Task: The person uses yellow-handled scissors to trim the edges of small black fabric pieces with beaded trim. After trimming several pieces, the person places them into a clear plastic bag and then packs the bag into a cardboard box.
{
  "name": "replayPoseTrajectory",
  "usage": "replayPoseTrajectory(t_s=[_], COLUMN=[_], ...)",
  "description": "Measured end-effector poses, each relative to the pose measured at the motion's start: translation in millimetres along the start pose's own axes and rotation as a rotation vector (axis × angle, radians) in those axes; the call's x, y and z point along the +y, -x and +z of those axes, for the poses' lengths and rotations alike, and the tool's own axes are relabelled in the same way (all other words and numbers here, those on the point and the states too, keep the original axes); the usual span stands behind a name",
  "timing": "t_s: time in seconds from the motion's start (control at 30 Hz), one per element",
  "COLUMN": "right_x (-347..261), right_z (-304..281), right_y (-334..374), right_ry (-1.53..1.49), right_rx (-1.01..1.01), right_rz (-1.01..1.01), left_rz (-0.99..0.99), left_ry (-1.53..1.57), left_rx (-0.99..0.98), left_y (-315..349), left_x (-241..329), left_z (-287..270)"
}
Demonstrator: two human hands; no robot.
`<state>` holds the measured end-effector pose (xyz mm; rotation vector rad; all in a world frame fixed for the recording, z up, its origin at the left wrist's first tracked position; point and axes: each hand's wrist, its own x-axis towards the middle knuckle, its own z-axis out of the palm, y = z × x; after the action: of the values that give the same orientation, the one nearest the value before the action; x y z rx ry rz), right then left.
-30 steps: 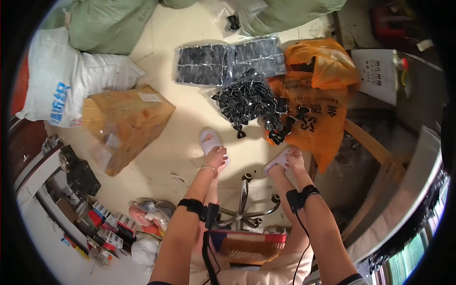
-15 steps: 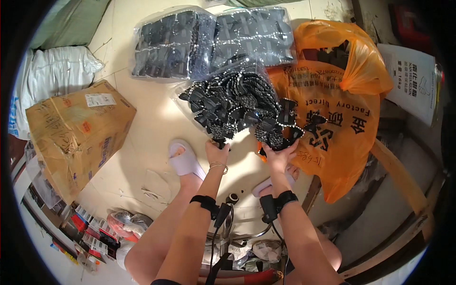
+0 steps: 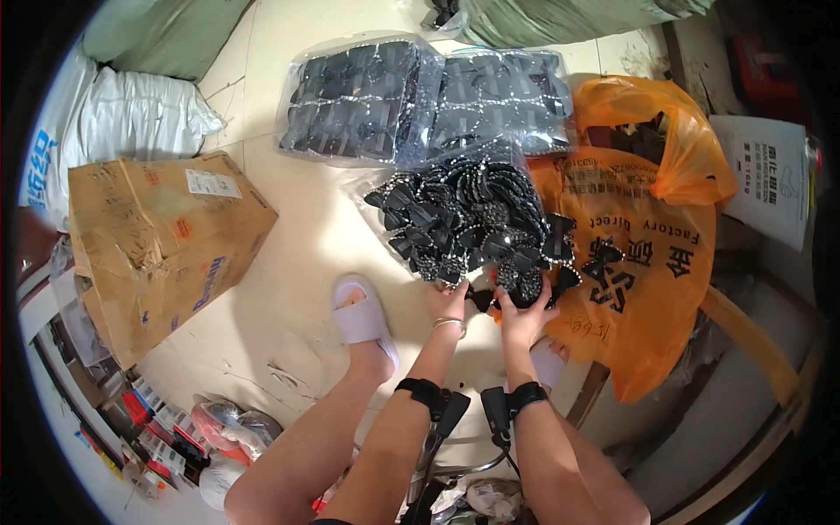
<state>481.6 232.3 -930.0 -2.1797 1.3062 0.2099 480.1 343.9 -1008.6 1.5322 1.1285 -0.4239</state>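
A heap of black bows with sparkly beaded trim (image 3: 490, 203) spills from a clear plastic bag on the floor in front of me. My right hand (image 3: 527, 322) grips a clump of these bows at the heap's near right edge, thumb and fingers curled around them. At the near left edge, my left hand (image 3: 448, 304) has its fingers bent against the bows; its fingertips are partly hidden among them. Beyond the heap lie two clear packs of neatly rowed black bows, a left pack (image 3: 350, 105) and a right pack (image 3: 503, 103).
An orange plastic bag (image 3: 656, 324) lies to the right, with some bows on its edge. White packaging with print (image 3: 766, 175) stands behind it. A cardboard box (image 3: 157, 254) and white sacks (image 3: 144, 118) are on the left. Purple slippers (image 3: 360, 322) are below my hands.
The view has shifted, so the whole scene sits lower and to the right. My right hand has closed in on the clump, and my hands are nearer each other.
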Motion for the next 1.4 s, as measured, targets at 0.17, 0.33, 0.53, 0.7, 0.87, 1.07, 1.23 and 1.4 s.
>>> replayPoseTrajectory(t_s=[0.17, 0.33, 0.53, 0.7, 0.87, 1.07, 1.23, 1.4], right_x=[18.1, 49.7, -9.9, -113.7, -158.6, -147.1, -154.0, -179.0], right_z=[5.5, 5.7, -38.7, -26.2, -5.9, 12.9, 32.5, 74.0], right_y=[-10.2, 0.0, 39.1, 24.0, 46.2, 37.2, 57.4, 63.9], right_ry=[-0.164, -0.392, -0.459, -0.203, -0.214, 0.045, -0.001, -0.247], right_rx=[-0.007, 0.051, 0.055, -0.044, -0.375, -0.373, -0.445, -0.640], right_rz=[0.074, -0.035, -0.125, -0.438, -0.503, -0.628, -0.679, -0.564], left_rz=[-0.193, -0.366, -0.029, 0.057, 0.003, -0.206, -0.164, -0.067], left_ry=[0.041, 0.466, 0.469, 0.303, 0.196, 0.178, 0.141, -0.161], left_rx=[-0.081, 0.104, 0.036, 0.226, 0.110, 0.119, 0.262, 0.267], left_y=[5.4, 31.2, 29.1, -60.5, -73.4, -83.0, -110.7, -122.1], left_x=[-12.6, 21.4, 145.0, 116.9, 93.4, 93.9, 86.6, 138.5], left_z=[8.3, -40.3, -85.5, -53.6, -48.8, -59.2, -107.1, -163.9])
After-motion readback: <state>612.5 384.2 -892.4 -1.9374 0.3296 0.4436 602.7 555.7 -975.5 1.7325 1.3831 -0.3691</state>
